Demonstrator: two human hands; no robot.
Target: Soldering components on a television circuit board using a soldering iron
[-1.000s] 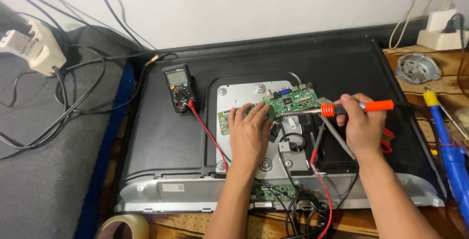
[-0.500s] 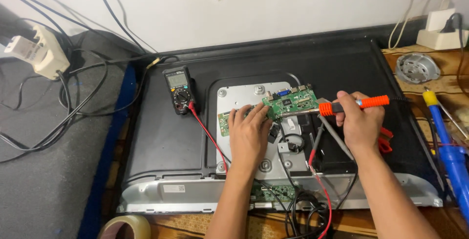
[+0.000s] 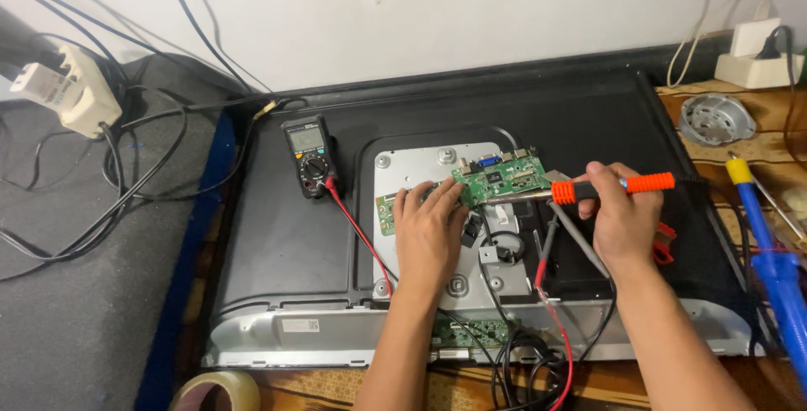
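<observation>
A flat-screen set [image 3: 286, 234] lies face down with its back cover off, showing a silver metal plate [image 3: 416, 167]. On that plate sits a green circuit board [image 3: 500, 177]. My left hand [image 3: 429, 230] rests on the plate, fingertips pressing the board's left edge. My right hand [image 3: 618, 218] grips a tool with an orange and black handle [image 3: 618, 186]; its metal shaft points left and its tip meets the board's lower edge. A black multimeter [image 3: 309, 157] lies on the panel's left, its red lead [image 3: 357, 230] trailing toward me.
A white power strip [image 3: 63, 92] with dark cables lies on the grey mat at left. A blue and yellow tool [image 3: 769, 251], a small round motor [image 3: 714, 118] and a white adapter [image 3: 756, 62] sit at right. A tape roll [image 3: 218, 390] lies at the near edge.
My right hand and the orange-handled tool have shifted slightly, its tip staying at the board. My left hand keeps pressing the board's edge.
</observation>
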